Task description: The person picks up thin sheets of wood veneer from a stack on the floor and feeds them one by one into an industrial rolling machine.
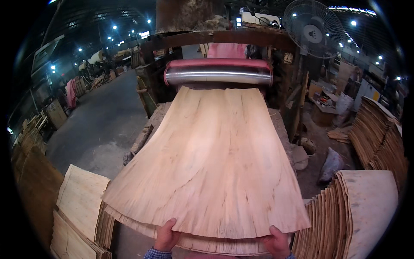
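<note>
A wide, pale wood veneer sheet [220, 155] stretches from my hands up to the rollers of a machine. My left hand [167, 236] grips its near edge left of the middle, thumb on top and fingers hidden beneath. Further right along the same edge, my right hand [276, 242] holds it the same way. Below this sheet, the edge of another veneer layer [215, 245] shows. At the far end, the sheet reaches just under a shiny metal roller [217, 77] with a pink-red roller [217, 63] above it. Dark streaks and a thin crack run through the wood.
Stacked veneer sheets stand at the left [84, 196] and right [366, 207], with a taller veneer pile [375, 134] farther right. A rusty machine frame [207, 39] surrounds the rollers. A caged fan [313, 32] stands at the upper right. Concrete floor [97, 121] runs along the left.
</note>
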`<action>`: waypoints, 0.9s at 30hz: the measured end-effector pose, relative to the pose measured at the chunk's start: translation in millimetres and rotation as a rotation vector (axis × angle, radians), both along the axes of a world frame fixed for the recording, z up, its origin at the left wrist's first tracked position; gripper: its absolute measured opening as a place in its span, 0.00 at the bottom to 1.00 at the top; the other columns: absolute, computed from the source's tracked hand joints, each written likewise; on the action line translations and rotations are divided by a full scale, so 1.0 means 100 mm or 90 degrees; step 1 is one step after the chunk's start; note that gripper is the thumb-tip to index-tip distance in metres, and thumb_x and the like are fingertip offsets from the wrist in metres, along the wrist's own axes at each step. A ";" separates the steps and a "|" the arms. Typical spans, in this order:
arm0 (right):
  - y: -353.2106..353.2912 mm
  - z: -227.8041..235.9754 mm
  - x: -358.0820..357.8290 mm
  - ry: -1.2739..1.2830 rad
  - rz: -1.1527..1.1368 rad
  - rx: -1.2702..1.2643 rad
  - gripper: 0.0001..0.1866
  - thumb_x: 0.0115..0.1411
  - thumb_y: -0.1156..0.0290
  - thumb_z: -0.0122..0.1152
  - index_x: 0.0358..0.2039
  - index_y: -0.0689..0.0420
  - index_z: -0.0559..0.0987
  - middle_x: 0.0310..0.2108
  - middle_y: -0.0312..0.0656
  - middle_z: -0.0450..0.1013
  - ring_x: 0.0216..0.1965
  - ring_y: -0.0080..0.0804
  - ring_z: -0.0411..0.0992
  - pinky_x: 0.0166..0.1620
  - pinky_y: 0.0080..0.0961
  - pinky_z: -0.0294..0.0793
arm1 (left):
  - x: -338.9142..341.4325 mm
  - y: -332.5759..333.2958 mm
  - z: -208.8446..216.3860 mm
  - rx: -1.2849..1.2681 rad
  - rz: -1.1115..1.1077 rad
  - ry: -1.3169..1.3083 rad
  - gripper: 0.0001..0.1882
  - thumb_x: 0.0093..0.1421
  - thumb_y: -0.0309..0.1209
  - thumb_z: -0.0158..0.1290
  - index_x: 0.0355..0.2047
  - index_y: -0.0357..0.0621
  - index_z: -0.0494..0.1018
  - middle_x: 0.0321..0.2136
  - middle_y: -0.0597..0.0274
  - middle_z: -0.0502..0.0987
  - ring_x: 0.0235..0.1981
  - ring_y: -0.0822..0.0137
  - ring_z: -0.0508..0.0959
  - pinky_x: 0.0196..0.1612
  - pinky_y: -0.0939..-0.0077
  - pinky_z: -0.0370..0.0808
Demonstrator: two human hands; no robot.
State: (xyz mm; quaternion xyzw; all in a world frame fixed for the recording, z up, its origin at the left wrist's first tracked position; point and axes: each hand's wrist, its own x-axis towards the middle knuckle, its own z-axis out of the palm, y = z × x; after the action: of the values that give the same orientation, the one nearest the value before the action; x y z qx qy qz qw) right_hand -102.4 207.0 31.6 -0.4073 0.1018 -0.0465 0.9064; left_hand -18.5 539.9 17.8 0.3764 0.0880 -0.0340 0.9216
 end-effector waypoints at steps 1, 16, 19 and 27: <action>-0.02 0.16 0.04 -0.028 -0.021 -0.090 0.31 0.62 0.66 0.50 0.63 0.61 0.56 0.60 0.48 0.62 0.55 0.49 0.68 0.52 0.51 0.74 | 0.03 0.01 0.11 -0.013 0.012 -0.008 0.26 0.60 0.25 0.47 0.59 0.33 0.58 0.55 0.49 0.68 0.55 0.54 0.71 0.58 0.57 0.69; -0.41 -0.83 0.39 0.104 -0.119 -1.173 0.29 0.54 0.69 0.59 0.55 0.67 0.68 0.55 0.59 0.67 0.57 0.55 0.64 0.58 0.48 0.61 | 2.88 -0.64 -0.40 -0.013 -0.021 -0.016 0.14 0.61 0.27 0.48 0.46 0.36 0.69 0.41 0.57 0.77 0.42 0.61 0.78 0.43 0.67 0.78; -0.41 -0.93 0.12 0.179 -0.204 -1.241 0.28 0.53 0.70 0.58 0.54 0.67 0.68 0.56 0.61 0.64 0.58 0.59 0.61 0.60 0.49 0.58 | 3.46 -0.56 -0.88 0.029 -0.010 0.043 0.11 0.63 0.32 0.48 0.41 0.36 0.70 0.37 0.56 0.77 0.36 0.62 0.77 0.38 0.71 0.78; -0.46 -0.50 -0.03 0.400 -0.218 -1.041 0.22 0.54 0.73 0.59 0.49 0.67 0.74 0.46 0.61 0.72 0.47 0.53 0.72 0.52 0.38 0.70 | 3.21 -0.65 -1.18 0.130 -0.274 0.146 0.15 0.63 0.46 0.51 0.38 0.49 0.69 0.33 0.69 0.71 0.34 0.74 0.71 0.36 0.78 0.66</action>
State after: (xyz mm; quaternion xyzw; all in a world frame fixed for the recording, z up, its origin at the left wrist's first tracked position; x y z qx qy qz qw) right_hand -105.1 160.7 -18.2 -0.8996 0.3401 -0.1256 0.2436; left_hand 302.1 475.1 -100.4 0.4710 0.1127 -0.2623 0.8346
